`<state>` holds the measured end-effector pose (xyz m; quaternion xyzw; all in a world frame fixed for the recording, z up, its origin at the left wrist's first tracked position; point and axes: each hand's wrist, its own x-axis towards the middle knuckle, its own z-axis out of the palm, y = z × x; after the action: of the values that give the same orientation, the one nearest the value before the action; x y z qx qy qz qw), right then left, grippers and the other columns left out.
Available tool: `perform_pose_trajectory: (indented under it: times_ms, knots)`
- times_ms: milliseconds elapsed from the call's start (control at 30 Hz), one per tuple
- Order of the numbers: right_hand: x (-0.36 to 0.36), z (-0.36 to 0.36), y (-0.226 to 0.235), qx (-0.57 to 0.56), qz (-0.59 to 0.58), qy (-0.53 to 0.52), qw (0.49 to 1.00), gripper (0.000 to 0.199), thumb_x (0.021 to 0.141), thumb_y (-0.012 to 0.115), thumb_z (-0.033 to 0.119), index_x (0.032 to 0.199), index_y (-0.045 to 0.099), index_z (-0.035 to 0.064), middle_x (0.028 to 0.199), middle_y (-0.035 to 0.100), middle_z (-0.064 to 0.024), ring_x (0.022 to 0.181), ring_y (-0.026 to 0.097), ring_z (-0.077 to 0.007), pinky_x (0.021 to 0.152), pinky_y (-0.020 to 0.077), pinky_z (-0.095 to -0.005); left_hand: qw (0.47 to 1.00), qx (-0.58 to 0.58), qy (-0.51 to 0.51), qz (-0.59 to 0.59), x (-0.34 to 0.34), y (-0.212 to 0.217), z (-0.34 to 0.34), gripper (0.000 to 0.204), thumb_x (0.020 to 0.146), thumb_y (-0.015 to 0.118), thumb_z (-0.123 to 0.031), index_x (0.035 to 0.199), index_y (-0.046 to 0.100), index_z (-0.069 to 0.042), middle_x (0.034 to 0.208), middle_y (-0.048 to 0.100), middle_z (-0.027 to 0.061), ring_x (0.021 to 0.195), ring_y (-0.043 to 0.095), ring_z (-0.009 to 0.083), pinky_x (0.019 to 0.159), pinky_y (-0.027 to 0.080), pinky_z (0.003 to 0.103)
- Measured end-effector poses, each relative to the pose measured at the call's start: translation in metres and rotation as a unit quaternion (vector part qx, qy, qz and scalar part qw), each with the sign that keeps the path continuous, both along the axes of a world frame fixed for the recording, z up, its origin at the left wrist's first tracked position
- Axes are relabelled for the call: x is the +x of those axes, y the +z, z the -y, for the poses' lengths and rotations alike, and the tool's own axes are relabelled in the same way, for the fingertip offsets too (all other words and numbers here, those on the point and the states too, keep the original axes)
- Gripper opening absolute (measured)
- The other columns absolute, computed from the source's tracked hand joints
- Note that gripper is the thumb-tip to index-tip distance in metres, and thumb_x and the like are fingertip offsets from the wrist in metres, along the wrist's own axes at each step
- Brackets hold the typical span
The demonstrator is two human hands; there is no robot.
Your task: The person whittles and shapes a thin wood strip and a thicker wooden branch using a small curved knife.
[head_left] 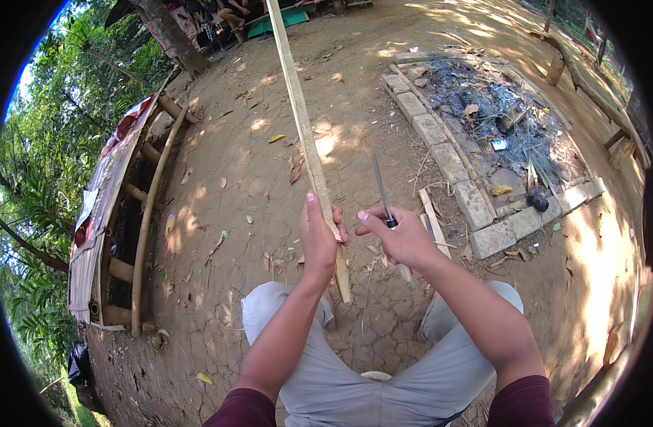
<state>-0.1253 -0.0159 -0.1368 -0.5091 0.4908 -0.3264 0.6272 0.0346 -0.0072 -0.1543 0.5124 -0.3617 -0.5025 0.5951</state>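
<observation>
A long, pale wooden strip [296, 96] slants up and away from me, its far end at the top edge of the view. My left hand [318, 238] is wrapped round its near part. A short length of pale wood [342, 279] shows below that hand; I cannot tell if it is the same piece. To the right, my right hand [403, 240] is closed round the handle of a knife [380, 183], whose narrow blade points upward and away. The blade is apart from the strip. Most of the handle is hidden by my fingers.
Pale wood pieces [434, 224] lie on the cracked dirt beyond my right hand. A block-edged fire pit [451, 160] with ash is at the right. A low bamboo bench [150, 235] stands at the left. A tree trunk [171, 35] and seated people are far back.
</observation>
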Motion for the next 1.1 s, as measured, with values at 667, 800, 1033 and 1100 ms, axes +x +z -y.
perform_pose_trajectory:
  times_ms: [667, 800, 1033, 1100]
  knots:
    - [0.036, -0.026, -0.023, -0.067, 0.02, 0.018, 0.997, 0.04, 0.09, 0.073, 0.029, 0.115, 0.066, -0.0018, 0.094, 0.069, -0.0078, 0.086, 0.061, -0.0124, 0.08, 0.0481, -0.0286, 0.984, -0.099, 0.121, -0.089, 0.013, -0.014, -0.011, 0.041, 0.091, 0.072, -0.009, 0.121, 0.046, -0.002, 0.099, 0.059, 0.006, 0.09, 0.058, 0.014, 0.083, 0.047, 0.03]
    - [0.032, -0.028, -0.026, -0.087, -0.041, 0.036, 0.995, 0.035, 0.085, 0.075, 0.017, 0.117, 0.067, 0.0043, 0.093, 0.07, -0.0081, 0.084, 0.065, -0.015, 0.077, 0.0502, -0.031, 0.981, -0.096, 0.125, -0.115, 0.027, -0.021, -0.008, 0.038, 0.091, 0.072, -0.009, 0.118, 0.046, -0.003, 0.1, 0.059, 0.006, 0.09, 0.058, 0.0144, 0.083, 0.047, 0.03]
    - [0.017, -0.009, -0.006, -0.153, -0.147, 0.031, 0.977, 0.029, 0.085, 0.072, 0.006, 0.113, 0.068, 0.0028, 0.089, 0.072, -0.0131, 0.082, 0.069, -0.0221, 0.076, 0.0513, -0.0354, 0.974, -0.061, 0.22, 0.017, 0.029, -0.008, -0.017, 0.042, 0.095, 0.068, -0.021, 0.124, 0.044, -0.003, 0.116, 0.055, 0.0087, 0.103, 0.055, 0.0168, 0.088, 0.045, 0.033]
    - [0.007, 0.001, 0.003, -0.175, -0.176, 0.041, 0.968, 0.027, 0.085, 0.071, 0.004, 0.112, 0.069, 0.0021, 0.091, 0.073, -0.0156, 0.085, 0.07, -0.0241, 0.076, 0.0513, -0.0365, 0.927, -0.118, 0.282, 0.219, 0.036, 0.001, -0.023, 0.048, 0.094, 0.069, -0.026, 0.127, 0.044, -0.004, 0.124, 0.052, 0.0112, 0.111, 0.052, 0.0205, 0.095, 0.042, 0.039]
